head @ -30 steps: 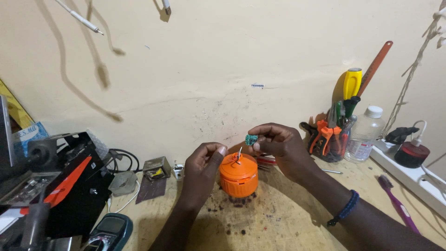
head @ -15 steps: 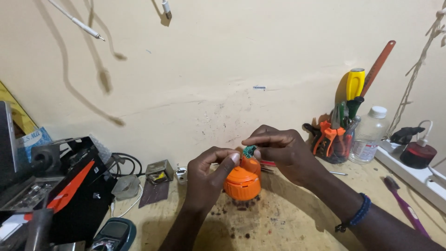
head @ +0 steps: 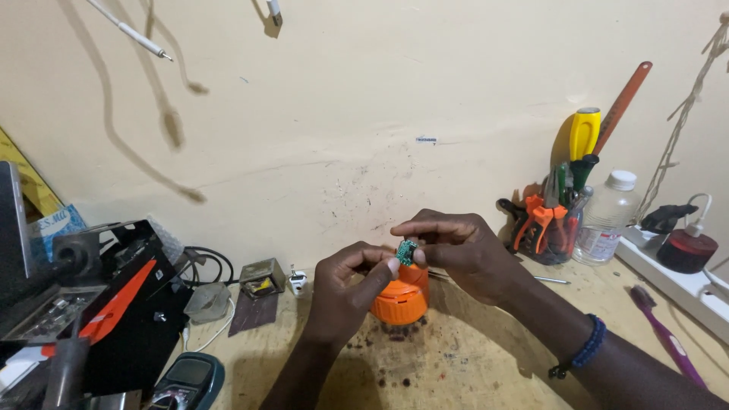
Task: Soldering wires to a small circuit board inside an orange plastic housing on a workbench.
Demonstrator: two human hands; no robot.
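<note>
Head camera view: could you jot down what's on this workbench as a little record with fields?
left hand: left hand pinching a small green circuit board
right hand: right hand gripping the same board from the other side
beneath hands: orange round housing on the workbench
back right: tool holder with pliers and screwdrivers, clear plastic bottle
far right: purple toothbrush
front left: multimeter

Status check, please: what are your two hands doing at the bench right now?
Left hand and right hand both pinching small green board. Board held above orange housing on bench. Nothing in the way.
</note>
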